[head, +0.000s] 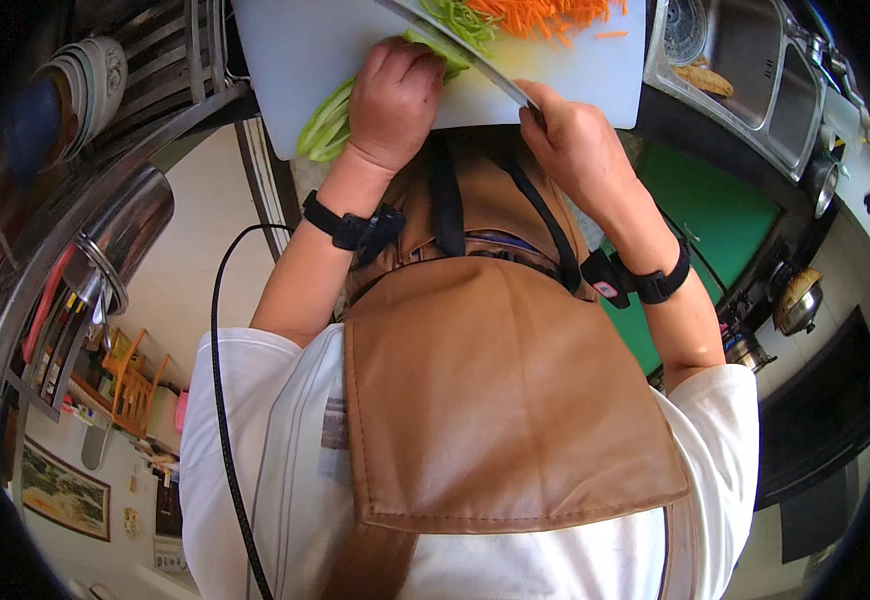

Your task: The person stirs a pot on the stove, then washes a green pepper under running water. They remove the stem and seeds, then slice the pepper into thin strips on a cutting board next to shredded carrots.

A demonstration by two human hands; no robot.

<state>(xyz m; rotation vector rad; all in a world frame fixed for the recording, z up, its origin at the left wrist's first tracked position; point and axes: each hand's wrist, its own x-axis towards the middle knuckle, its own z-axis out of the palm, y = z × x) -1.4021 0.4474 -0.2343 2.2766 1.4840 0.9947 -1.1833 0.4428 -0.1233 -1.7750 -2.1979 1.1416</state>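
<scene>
My left hand (397, 101) presses down on a bundle of sliced green vegetable (326, 124), its fingers curled and its light green strips fanning out toward the board's near left corner. The handle of a kitchen knife (472, 56) is in my right hand (573, 139). Its blade slants up and to the left, right beside my left fingertips and the cut end of the bundle. Beyond the blade lies a heap of green shreds (472, 22), touching a pile of orange shreds (536, 13) that look like carrot. All of it rests on a white cutting board (285, 67).
To the right is a stainless steel double sink (735, 52) with a brownish piece (705, 80) in it. Stacked bowls (101, 79) stand on a metal rack (172, 45) at the left. A black cable (217, 360) hangs along my left side.
</scene>
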